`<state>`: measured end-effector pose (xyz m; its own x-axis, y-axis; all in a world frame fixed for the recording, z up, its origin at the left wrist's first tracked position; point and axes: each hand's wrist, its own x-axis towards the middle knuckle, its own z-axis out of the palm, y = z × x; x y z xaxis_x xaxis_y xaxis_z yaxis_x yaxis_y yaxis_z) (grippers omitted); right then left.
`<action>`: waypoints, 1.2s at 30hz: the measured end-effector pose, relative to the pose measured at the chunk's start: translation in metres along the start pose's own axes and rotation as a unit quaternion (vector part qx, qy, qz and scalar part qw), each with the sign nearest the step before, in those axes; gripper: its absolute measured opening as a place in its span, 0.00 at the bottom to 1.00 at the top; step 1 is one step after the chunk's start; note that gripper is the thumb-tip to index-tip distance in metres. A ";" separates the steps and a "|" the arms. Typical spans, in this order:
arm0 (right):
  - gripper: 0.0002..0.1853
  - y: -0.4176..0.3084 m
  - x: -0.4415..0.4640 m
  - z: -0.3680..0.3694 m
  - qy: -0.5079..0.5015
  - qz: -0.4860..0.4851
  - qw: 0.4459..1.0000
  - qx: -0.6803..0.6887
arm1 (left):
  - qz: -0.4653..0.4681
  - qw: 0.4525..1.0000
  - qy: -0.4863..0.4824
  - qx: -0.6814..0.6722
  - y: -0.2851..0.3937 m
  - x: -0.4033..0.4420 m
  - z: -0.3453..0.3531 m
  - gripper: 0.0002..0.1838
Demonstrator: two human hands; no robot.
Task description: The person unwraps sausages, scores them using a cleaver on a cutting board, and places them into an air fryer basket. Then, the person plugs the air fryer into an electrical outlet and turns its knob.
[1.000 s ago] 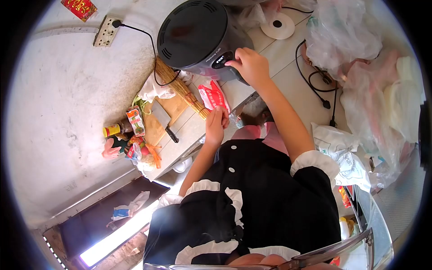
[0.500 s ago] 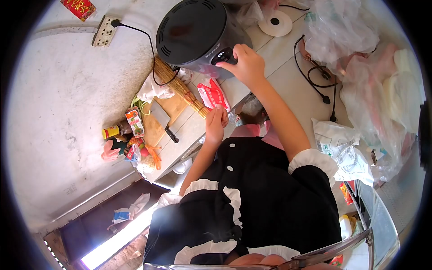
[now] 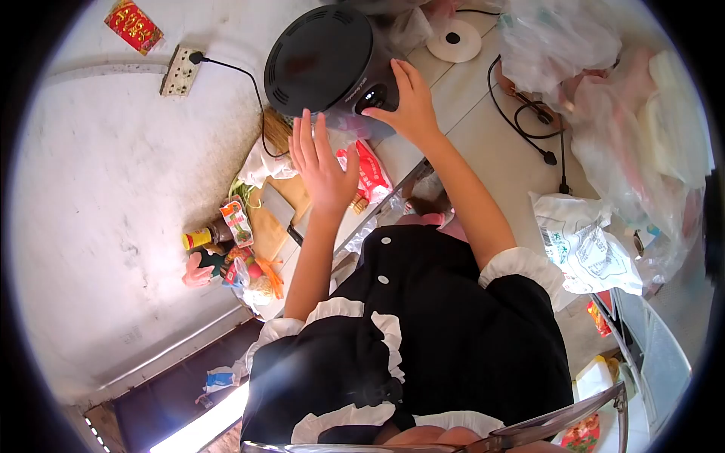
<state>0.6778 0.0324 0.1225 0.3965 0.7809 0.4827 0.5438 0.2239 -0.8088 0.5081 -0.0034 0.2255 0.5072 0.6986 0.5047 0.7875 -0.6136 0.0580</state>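
A black air fryer (image 3: 321, 60) with a vented round top stands on the tiled counter. Its round control panel (image 3: 371, 99) is lit. My right hand (image 3: 414, 106) is at the panel side, fingers spread, thumb tip beside the panel; whether it touches the housing I cannot tell. Raised just in front of the air fryer, my left hand (image 3: 323, 162) is open with fingers stretched out and holds nothing. Behind it lie a red and white packet (image 3: 371, 172) and a straw whisk broom (image 3: 279, 134), mostly hidden.
On the left, a cleaver (image 3: 281, 208) lies on a wooden cutting board (image 3: 266, 235), near a yellow-capped jar (image 3: 198, 239) and food packets. A wall socket strip (image 3: 180, 72) feeds a black cord. Plastic bags (image 3: 563, 53) and loose cables (image 3: 529, 136) lie at right.
My left hand has risen toward the air fryer and gone from closed fingers to open. My right hand's fingers have spread and lifted, with the thumb still near the panel.
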 end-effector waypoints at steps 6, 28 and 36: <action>0.54 0.003 0.000 0.001 0.021 -0.028 0.999 -0.040 | 0.034 0.998 -0.031 0.036 -0.017 0.025 0.008 0.33; 0.56 -0.002 -0.003 0.001 0.001 0.020 0.999 0.046 | 0.054 0.998 -0.013 0.011 -0.024 0.030 0.010 0.30; 0.55 -0.001 -0.003 0.003 0.003 0.024 0.999 0.024 | 0.055 0.998 -0.009 0.016 -0.024 0.031 0.011 0.29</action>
<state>0.6739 0.0322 0.1207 0.4262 0.7879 0.4445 0.4881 0.2134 -0.8463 0.5087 0.0365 0.2301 0.5973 0.6348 0.4902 0.7376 -0.6748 -0.0249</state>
